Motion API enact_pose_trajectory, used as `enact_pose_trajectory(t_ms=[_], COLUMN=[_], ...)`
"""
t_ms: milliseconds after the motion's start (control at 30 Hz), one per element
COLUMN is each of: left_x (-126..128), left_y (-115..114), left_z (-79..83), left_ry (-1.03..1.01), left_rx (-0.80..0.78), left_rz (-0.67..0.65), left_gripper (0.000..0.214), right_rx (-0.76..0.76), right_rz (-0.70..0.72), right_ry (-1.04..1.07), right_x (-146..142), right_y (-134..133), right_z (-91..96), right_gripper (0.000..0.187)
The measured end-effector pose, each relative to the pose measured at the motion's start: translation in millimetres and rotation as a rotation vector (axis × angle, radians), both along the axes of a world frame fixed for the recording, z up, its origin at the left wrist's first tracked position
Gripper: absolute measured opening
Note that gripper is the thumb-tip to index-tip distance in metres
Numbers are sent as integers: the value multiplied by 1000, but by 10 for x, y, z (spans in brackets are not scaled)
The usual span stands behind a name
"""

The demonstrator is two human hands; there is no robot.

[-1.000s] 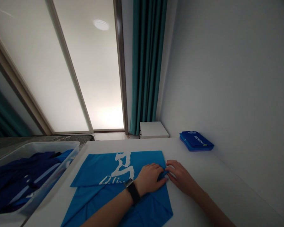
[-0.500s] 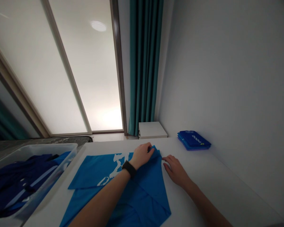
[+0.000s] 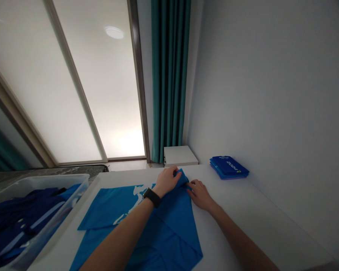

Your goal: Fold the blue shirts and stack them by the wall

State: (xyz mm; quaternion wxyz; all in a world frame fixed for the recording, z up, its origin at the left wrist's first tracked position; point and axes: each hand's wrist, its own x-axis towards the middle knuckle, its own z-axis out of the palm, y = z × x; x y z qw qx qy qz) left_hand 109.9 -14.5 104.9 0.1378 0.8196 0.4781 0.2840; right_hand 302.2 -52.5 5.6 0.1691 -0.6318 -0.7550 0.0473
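Note:
A bright blue cloth (image 3: 169, 226) with white lettering lies spread on the white table (image 3: 251, 222). My left hand (image 3: 166, 180), with a black watch on its wrist, pinches the cloth's far right corner and holds it lifted a little. My right hand (image 3: 199, 194) rests next to it on the cloth's right edge, fingers curled onto the fabric just below that corner.
A clear plastic bin (image 3: 31, 210) of dark blue garments stands at the left. A small stack of folded blue cloths (image 3: 228, 167) lies at the table's far right by the wall. Beyond the table are a white cabinet (image 3: 179, 155), teal curtains and a frosted sliding door.
My left hand has carried the cloth's right corner from the near side up to the far edge. My right hand has slid forward after it along the cloth's right edge.

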Motion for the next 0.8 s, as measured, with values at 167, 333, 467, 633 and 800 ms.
enact_pose_trajectory(t_ms=[167,333,467,633,800], left_x=[52,111,175,225,255], left_y=[-184,-430,-603,-735,-787], left_z=[-53,-208,-432,-669,-749], left_ry=[44,122,214,318,395], left_rx=[14,39,52,86,129], left_rz=[-64,-153,-227,-314,-335], left_gripper=[19,14,9,7,7], right_rx=[-39,-90,-126,-149,-127], right_rz=[-41,-51,-80,-115,-236], right_ry=[14,38,60,100,92], right_x=[-5,146,252,207,44], right_y=[109,166,255,356,441], right_z=[-86,-149,-124,-49,-23], right_gripper=[33,39,46,45,40])
